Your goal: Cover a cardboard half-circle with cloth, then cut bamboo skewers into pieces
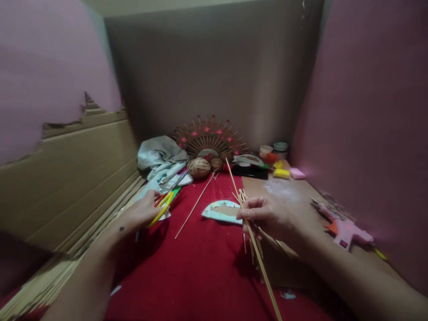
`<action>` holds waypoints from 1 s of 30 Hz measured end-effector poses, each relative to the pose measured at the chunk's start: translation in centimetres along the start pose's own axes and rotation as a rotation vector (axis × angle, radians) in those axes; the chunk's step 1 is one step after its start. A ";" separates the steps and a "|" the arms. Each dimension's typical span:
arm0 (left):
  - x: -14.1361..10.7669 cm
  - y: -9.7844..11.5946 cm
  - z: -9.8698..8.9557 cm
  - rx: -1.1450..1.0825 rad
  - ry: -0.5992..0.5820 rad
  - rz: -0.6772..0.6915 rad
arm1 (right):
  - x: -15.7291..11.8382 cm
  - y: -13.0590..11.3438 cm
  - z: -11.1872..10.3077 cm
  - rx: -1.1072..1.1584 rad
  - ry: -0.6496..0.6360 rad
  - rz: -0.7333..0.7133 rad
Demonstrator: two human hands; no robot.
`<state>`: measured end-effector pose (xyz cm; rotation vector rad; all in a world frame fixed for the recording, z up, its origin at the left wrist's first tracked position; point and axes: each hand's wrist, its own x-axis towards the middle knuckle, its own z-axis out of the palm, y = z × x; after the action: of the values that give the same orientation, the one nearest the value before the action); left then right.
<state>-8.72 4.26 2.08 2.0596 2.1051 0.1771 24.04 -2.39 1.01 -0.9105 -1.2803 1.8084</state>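
Note:
My left hand [142,209] is closed on a pair of scissors with yellow handles [162,208], their blades pointing away and to the right. Between the fingers of my right hand [264,214] are several thin bamboo sticks [259,256], the longest slanting from near the wool balls down to the bottom edge. Shorter sticks poke out around those fingers. Just left of the right hand, a half-round cardboard piece [220,210] with a pale blue border lies on the red cloth [174,276]. A single loose stick [194,207] rests between both hands.
A decorated stick fan [207,133] stands at the back behind twine balls [199,168]. Crumpled cloth [162,154] sits back left, beside long strips [43,285]. On the right are a pink glue gun [351,232], yellow block [281,173] and jars [280,149]. Cardboard walls enclose the space.

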 end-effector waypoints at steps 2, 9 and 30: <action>-0.9 0.9 -0.4 -0.066 -0.004 0.084 | -0.1 0.0 -0.1 0.048 -0.029 -0.015; -4.3 3.8 -0.3 -0.182 -0.096 0.671 | 0.0 0.1 -1.1 0.146 -0.090 -0.071; -6.2 5.6 1.9 -0.184 -0.236 0.904 | -0.7 1.4 -0.8 0.243 -0.390 0.002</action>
<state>-2.74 -1.90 1.80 2.5847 0.8741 0.2197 24.85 -2.94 -0.46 -0.4394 -1.2475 2.1582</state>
